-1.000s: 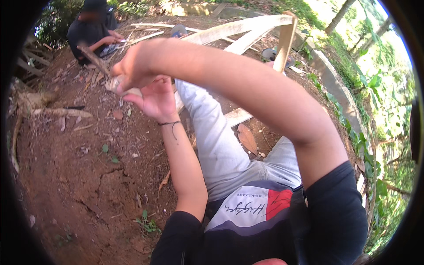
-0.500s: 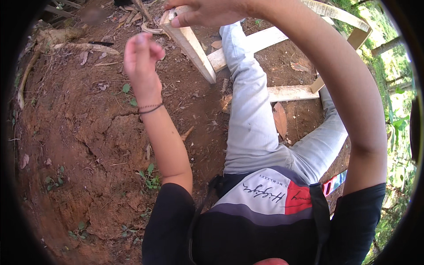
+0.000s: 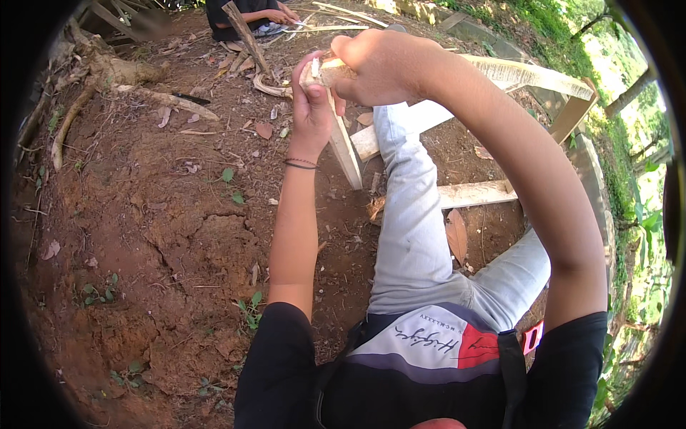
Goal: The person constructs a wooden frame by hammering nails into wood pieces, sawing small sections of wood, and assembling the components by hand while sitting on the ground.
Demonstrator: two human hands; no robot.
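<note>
At the upper left corner of the wooden frame [image 3: 532,72], both hands meet on pale timber. The left hand [image 3: 312,107] is wrapped about the upper end of the leg [image 3: 346,151], its thumb on the near face; the right hand [image 3: 379,68] is curled against the same corner, and whether its fingers enclose timber or a smaller piece cannot be told. The frame's boards look stiff, dry and rough-sawn, probably moderately light each but awkward as a whole; the leg below the joint would likely offer the surest hold, splinters being the chief hazard. Edges: a trouser leg [image 3: 411,207] crosses before the frame's boards, limiting inward movement; an upright stick [image 3: 245,36] and a co-worker [image 3: 257,16] lie beyond the corner; a low wall [image 3: 597,171] bounds the right. Bare soil [image 3: 179,236] left of the frame affords the widest room.
</note>
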